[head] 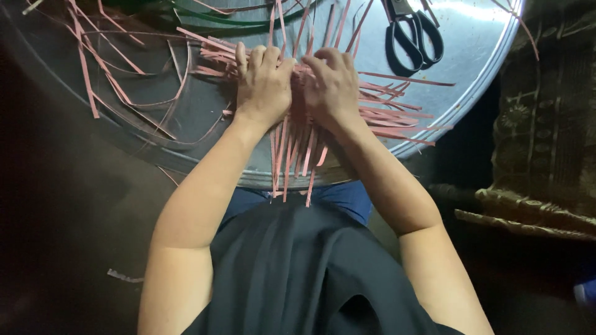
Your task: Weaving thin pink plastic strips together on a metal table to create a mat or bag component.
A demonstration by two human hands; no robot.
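Taking the big round metal tray [472, 93] as the landmark, the far left of its face holds loose pink strips [93, 68] lying scattered and curved, well apart from both hands, with a few green strips [205, 18] near the far rim.

Moving toward the middle of the tray, the left hand [264, 84] lies palm down with fingers bent, pressing flat on the woven pink mat [298, 105]. It does not close round anything; it pins the weave to the tray. Just beside it, nearly touching at the thumbs, the right hand [332, 87] presses down the same way, fingers curled over the strips, holding nothing clenched.

The mat sits directly under and between the two hands, at the near centre of the tray. Its strips run in two directions: one set points toward the person, its free ends hanging over the tray's near rim above the lap; the other set runs crosswise, its free ends fanning out to the right of the right hand and a shorter set poking out left of the left hand. Both hands are equally close to the weave; the longer crosswise ends lie nearer the right hand.

Further right, near the tray's far edge, black-handled scissors [413, 37] lie well apart from the hands. Beyond the tray's right rim is a patterned dark cloth [546, 124].
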